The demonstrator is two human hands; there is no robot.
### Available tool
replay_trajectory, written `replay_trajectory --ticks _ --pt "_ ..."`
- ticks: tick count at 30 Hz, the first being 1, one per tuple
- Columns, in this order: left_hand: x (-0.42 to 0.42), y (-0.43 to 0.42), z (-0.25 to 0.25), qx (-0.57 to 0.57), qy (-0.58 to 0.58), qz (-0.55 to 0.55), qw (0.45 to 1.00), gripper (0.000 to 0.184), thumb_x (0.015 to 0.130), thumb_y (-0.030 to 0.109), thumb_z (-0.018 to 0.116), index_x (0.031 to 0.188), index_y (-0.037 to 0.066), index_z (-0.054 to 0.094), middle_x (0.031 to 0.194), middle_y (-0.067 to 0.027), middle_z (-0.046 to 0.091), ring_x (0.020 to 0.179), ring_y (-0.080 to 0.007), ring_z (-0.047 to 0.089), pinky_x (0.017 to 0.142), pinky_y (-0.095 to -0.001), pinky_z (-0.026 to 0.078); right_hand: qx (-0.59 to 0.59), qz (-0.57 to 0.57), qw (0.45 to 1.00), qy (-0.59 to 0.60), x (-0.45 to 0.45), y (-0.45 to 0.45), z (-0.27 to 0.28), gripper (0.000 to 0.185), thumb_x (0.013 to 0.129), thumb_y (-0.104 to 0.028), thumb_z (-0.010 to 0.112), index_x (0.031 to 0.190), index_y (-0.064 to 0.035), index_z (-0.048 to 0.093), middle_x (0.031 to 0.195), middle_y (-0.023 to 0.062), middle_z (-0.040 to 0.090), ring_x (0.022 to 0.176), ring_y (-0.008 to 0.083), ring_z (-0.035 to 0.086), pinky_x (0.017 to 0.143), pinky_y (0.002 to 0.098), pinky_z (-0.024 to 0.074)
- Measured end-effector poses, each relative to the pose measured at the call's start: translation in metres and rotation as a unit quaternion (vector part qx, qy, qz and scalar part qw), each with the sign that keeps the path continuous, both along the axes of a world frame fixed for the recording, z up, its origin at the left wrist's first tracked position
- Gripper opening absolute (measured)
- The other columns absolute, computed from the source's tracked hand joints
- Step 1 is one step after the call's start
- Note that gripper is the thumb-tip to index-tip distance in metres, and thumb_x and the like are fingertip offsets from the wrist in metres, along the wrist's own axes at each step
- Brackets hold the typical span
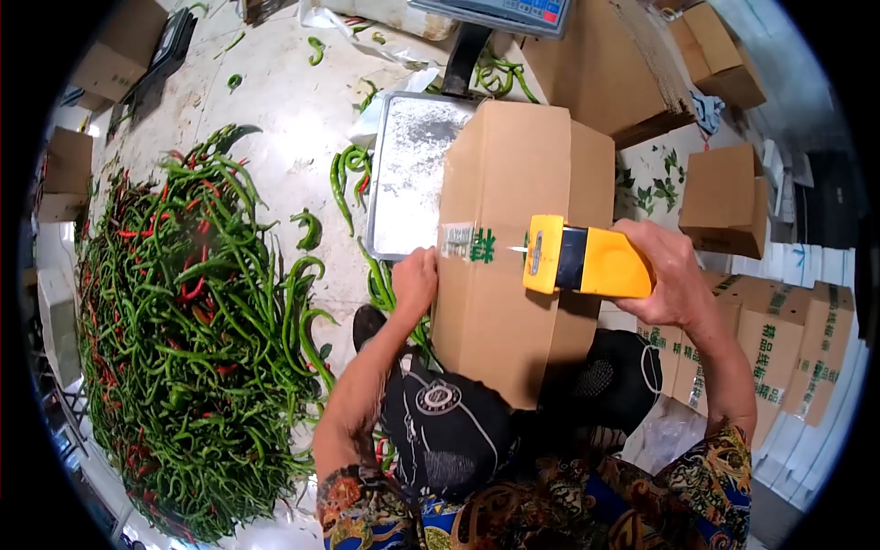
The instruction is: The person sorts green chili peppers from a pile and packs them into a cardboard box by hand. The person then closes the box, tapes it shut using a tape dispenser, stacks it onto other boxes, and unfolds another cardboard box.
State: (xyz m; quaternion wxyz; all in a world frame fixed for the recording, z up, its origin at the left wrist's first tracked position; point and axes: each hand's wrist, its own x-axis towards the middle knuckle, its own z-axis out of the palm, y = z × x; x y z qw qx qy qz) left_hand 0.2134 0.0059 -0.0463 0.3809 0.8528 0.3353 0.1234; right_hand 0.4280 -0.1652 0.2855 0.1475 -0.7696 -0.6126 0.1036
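A closed cardboard box (513, 316) with green print stands between my knees, its upper part over the edge of a metal scale platform (412, 174). My left hand (416, 278) rests against the box's left side, its fingers curled; whether they pinch anything is hidden. In my right hand (665, 270) is a yellow tool (600, 262) with a black band, held over the right part of the box. A pale tip at the tool's left end points at the green print. Clear tape covers part of that print.
Left of me lies a large heap of green and red peppers (202, 339). The scale's display (513, 11) stands at the top. Flat cardboard (600, 64) leans behind the box. Open boxes (724, 197) and printed cartons (765, 339) are on the right. Loose peppers lie around the scale.
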Motion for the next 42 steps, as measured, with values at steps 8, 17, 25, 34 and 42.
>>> replay_trajectory --ticks 8,17,25,34,42 --pt "0.081 0.019 0.072 -0.256 -0.21 0.071 0.941 0.043 0.101 0.03 0.041 0.127 -0.003 0.05 0.121 -0.0205 0.055 0.116 -0.0328 0.05 0.102 -0.0376 0.037 0.014 -0.016 0.999 0.038 -0.003 -0.007 -0.006 0.056 0.061 -0.016 0.08 0.11 -0.003 0.057 0.081 0.0148 0.061 0.073 0.033 0.064 0.066 0.0366 0.0522" --pt "0.113 0.054 0.157 -0.1 -0.249 -0.008 0.963 0.039 0.095 0.021 0.054 0.126 -0.002 0.053 0.123 -0.0214 0.058 0.116 -0.0356 0.053 0.099 -0.0383 0.041 0.082 -0.008 0.997 0.007 -0.002 -0.013 -0.011 0.058 0.059 -0.02 0.082 0.108 -0.003 0.057 0.079 0.011 0.061 0.066 0.0282 0.063 0.057 0.0359 0.0511" --pt "0.167 0.039 0.224 0.241 -0.135 -0.247 0.929 0.067 0.087 0.039 0.06 0.141 0.004 0.04 0.135 -0.0194 0.049 0.13 -0.0345 0.041 0.107 -0.0448 0.027 0.108 0.005 0.994 -0.024 -0.012 -0.021 -0.017 0.061 0.063 -0.03 0.083 0.111 -0.0028 0.057 0.076 0.0077 0.055 0.066 0.0234 0.062 0.055 0.0348 0.0514" --pt "0.169 0.038 0.225 0.317 -0.091 -0.261 0.907 0.052 0.086 0.034 0.058 0.134 0.015 0.051 0.122 -0.0128 0.053 0.116 -0.0317 0.047 0.102 -0.0448 0.031 0.043 -0.015 0.999 -0.01 -0.019 -0.019 -0.012 0.066 0.068 -0.03 0.082 0.118 -0.0005 0.051 0.083 0.0118 0.057 0.075 0.0268 0.065 0.06 0.0363 0.054" --pt "0.179 0.037 0.228 0.335 -0.046 -0.252 0.907 0.04 0.09 0.038 0.055 0.125 0.02 0.056 0.105 -0.0114 0.051 0.104 -0.0301 0.046 0.094 -0.043 0.033 -0.004 0.01 1.0 0.028 -0.003 -0.015 -0.01 0.056 0.073 -0.029 0.078 0.113 0.0014 0.053 0.081 0.0166 0.06 0.069 0.0293 0.067 0.058 0.0392 0.0562"
